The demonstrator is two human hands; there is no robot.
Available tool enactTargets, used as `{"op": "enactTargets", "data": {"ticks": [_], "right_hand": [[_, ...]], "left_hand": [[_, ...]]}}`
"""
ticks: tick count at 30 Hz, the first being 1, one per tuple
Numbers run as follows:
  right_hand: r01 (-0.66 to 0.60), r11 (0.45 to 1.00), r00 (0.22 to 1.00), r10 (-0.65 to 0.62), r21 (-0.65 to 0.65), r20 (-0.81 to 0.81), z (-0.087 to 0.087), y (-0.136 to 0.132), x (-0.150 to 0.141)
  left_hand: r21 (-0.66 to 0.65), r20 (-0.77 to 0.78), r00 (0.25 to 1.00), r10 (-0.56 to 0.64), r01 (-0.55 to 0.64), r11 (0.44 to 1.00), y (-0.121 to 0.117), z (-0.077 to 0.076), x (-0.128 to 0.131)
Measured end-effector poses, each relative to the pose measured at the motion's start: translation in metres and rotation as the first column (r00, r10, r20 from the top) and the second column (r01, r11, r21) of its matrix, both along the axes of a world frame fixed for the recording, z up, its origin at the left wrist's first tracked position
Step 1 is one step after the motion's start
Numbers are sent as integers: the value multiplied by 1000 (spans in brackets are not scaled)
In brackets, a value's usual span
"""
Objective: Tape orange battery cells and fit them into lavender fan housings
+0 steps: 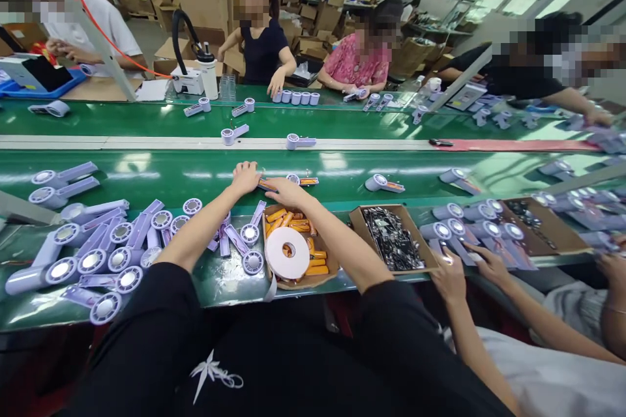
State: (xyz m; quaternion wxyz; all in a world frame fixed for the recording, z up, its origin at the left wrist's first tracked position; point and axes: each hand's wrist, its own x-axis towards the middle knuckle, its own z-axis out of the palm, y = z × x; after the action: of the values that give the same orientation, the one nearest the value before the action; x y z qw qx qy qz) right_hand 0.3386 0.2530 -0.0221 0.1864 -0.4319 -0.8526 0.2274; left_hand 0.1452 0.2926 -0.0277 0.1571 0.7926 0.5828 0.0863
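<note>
Both hands reach over the box to the green belt (171, 172). The left hand (246, 176) is bent over one end of a purple fan handle (267, 185), and the right hand (285, 191) is at its other end. The fingers on both hands look partly curled, but I cannot tell how tightly they hold it. Having a hand at each end probably helps to stop it from turning. Just past the right hand is a round fan head (293, 178), partly hidden, with an orange battery (310, 181) beside it. I cannot tell if it joins the handle.

A cardboard box (333, 270) full of orange batteries (317, 270) sits on the table (220, 294), right in front of the person, likely so they are easy to grab. A white tape roll (278, 260) lies flat on top, with its loose end hanging over the front edge, perhaps so it is quick to find. On the left, purple fans (92, 260) lie in a messy heap, close enough to reach. On the right, another box (430, 262) keeps small dark parts (391, 238) together.
</note>
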Motion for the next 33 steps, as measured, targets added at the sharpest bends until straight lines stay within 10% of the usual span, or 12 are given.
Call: {"op": "enactTargets", "data": {"ticks": [3, 7, 12, 18, 23, 28, 33], "right_hand": [[113, 993, 976, -118, -38, -180, -2, -72, 47], [213, 956, 892, -275, -202, -359, -5, -158, 97], [316, 869, 753, -473, -380, -457, 2, -209, 107], [-43, 805, 838, -293, -591, -461, -1, -248, 46], [-187, 902, 971, 108, -389, -215, -7, -238, 31], [89, 996, 992, -91, 25, 89, -15, -187, 91], [76, 997, 923, -74, 9, 378, -31, -157, 114]], "left_hand": [[4, 50, 935, -352, 353, 936, -69, 1, -2], [-41, 20, 588, -809, 809, 587, -147, -1, -7], [101, -18, 629, -777, 774, 625, -164, 21, -19], [525, 61, 780, -623, 506, 684, -193, 20, -32], [579, 96, 886, -454, 321, 749, -200, 7, -54], [556, 117, 925, -362, 241, 795, -201, 0, -75], [526, 131, 910, -394, 273, 806, -211, -10, -66]]}}
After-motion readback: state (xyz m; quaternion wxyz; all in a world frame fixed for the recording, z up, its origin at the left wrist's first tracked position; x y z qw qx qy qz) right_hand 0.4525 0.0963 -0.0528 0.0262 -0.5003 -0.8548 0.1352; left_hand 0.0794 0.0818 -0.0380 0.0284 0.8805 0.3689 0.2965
